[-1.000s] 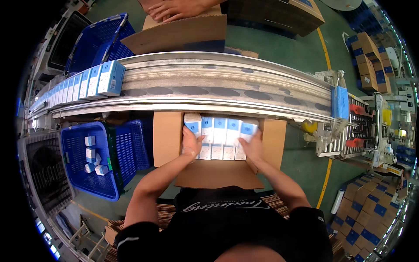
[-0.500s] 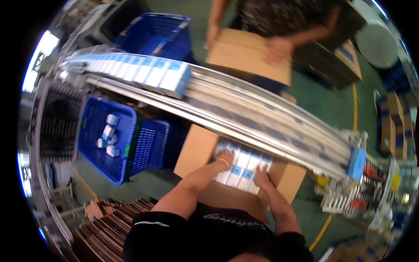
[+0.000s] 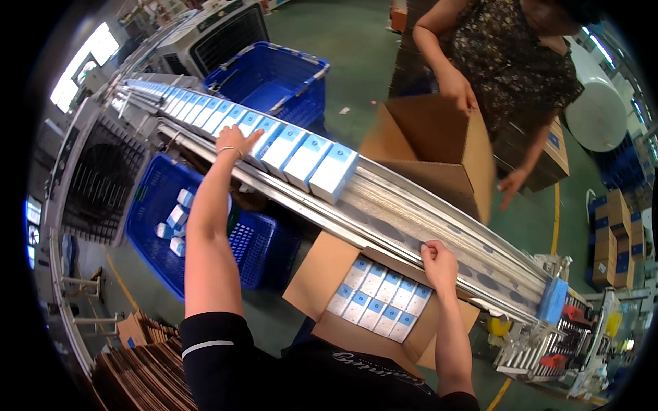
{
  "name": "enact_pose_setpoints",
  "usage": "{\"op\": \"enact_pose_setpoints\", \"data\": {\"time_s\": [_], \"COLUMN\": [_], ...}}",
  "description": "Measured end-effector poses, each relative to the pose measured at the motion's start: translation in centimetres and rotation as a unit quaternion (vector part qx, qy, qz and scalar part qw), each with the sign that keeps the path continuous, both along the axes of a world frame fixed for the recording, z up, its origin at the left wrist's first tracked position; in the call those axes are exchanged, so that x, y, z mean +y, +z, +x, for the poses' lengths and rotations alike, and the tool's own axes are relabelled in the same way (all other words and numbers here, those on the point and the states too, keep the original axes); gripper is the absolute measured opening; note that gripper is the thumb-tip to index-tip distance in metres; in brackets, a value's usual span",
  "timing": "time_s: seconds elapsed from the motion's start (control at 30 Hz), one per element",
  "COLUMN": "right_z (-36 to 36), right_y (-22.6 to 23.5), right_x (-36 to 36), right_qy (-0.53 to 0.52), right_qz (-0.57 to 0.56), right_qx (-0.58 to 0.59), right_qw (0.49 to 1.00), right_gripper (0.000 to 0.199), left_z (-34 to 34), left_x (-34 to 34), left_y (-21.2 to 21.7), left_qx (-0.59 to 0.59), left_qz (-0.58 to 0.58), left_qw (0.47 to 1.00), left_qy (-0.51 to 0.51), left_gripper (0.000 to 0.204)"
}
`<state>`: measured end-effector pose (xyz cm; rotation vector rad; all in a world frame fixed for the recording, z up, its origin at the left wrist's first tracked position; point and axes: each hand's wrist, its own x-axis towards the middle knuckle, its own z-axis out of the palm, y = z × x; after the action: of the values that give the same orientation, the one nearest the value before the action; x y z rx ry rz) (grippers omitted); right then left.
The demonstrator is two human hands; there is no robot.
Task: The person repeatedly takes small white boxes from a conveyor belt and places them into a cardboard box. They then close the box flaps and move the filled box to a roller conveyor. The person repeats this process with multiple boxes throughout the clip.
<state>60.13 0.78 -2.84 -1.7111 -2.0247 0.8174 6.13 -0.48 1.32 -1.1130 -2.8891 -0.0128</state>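
A row of white-and-blue small boxes (image 3: 301, 161) stands along the conveyor (image 3: 397, 205). My left hand (image 3: 236, 142) lies on top of the row, fingers spread and touching the boxes. At the conveyor's near rail, my right hand (image 3: 440, 266) is closed, its fingers curled with nothing visible in them. Below the rail, between my arms, an open cardboard carton (image 3: 367, 337) holds two visible rows of similar small boxes (image 3: 380, 296). Its flaps are folded outward.
Left of the carton, a blue basket (image 3: 140, 209) contains several small boxes. Another blue basket (image 3: 312, 103) stands beyond the conveyor. Across it, a co-worker (image 3: 504, 75) handles an open carton (image 3: 439, 175). Flattened cardboard (image 3: 133, 373) is stacked at lower left.
Both hands have left the boxes inside the carton. My left hand has moved up to the conveyor row, my right to the rail. The row reaches farther right; the co-worker's carton now stands open.
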Motion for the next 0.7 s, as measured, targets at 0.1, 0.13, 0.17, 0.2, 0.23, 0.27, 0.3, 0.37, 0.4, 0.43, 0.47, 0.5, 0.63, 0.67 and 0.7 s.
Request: {"op": "enact_pose_setpoints", "data": {"time_s": [0.1,0.13,0.17,0.2,0.23,0.27,0.3,0.37,0.4,0.43,0.47,0.5,0.63,0.67,0.7], "right_z": [0.7,1.2,1.6,1.8,1.8,1.8,0.3,-1.2,0.4,2.7,3.8,5.0,9.4,11.1,11.8], "right_y": [-0.9,-1.2,-1.3,-1.7,-3.1,-4.1,-1.4,-0.5,-0.7,-2.6,-1.9,-0.9,6.8,7.5,8.4], "right_x": [0.0,0.1,0.5,1.0,2.6,4.3,4.9,6.3,6.9,7.5,6.6,5.8,-2.8,-5.8,-8.4], "right_qy": [0.000,-0.005,-0.012,-0.019,-0.049,-0.077,-0.081,-0.101,-0.090,-0.089,-0.081,-0.072,-0.136,-0.120,-0.138], "right_qz": [-0.017,-0.017,-0.017,-0.016,-0.041,-0.069,-0.094,-0.041,-0.047,-0.066,-0.044,-0.023,0.089,0.077,0.019], "right_qx": [0.007,0.015,0.051,0.088,0.142,0.195,0.180,0.049,0.163,0.200,0.202,0.203,0.209,0.237,0.113], "right_qw": [1.000,1.000,0.998,0.996,0.988,0.975,0.976,0.993,0.981,0.974,0.975,0.976,0.964,0.961,0.984], "right_gripper": [0.029,0.030,0.035,0.040,0.047,0.054,0.066,0.086,0.087,0.084,0.080,0.077,0.062,0.064,0.067], "left_z": [-1.6,-1.4,0.0,2.0,4.2,7.6,12.0,20.7,22.9,24.2,25.0,25.8,31.9,32.8,33.3], "left_x": [1.6,2.4,3.3,3.7,4.4,4.6,4.5,4.6,4.2,4.2,3.7,3.1,-4.9,-7.8,-11.0], "left_y": [-1.7,-1.8,-2.2,-2.9,-3.4,-4.3,-5.7,-5.8,-5.2,-4.3,-3.7,-2.8,4.1,4.6,4.6], "left_qx": [-0.164,-0.244,-0.258,-0.272,-0.282,-0.285,-0.296,-0.324,-0.314,-0.334,-0.353,-0.372,-0.273,-0.289,-0.302], "left_qz": [0.044,0.044,0.039,0.034,0.028,0.069,0.108,0.157,0.200,0.201,0.202,0.203,0.253,0.223,0.197], "left_qw": [0.985,0.967,0.962,0.955,0.948,0.937,0.920,0.886,0.873,0.862,0.855,0.849,0.870,0.867,0.867], "left_qy": [-0.031,-0.053,-0.083,-0.113,-0.147,-0.192,-0.232,-0.294,-0.316,-0.325,-0.321,-0.316,-0.324,-0.340,-0.345], "left_gripper": [0.110,0.112,0.109,0.106,0.104,0.100,0.096,0.093,0.086,0.083,0.080,0.076,0.066,0.069,0.072]}}
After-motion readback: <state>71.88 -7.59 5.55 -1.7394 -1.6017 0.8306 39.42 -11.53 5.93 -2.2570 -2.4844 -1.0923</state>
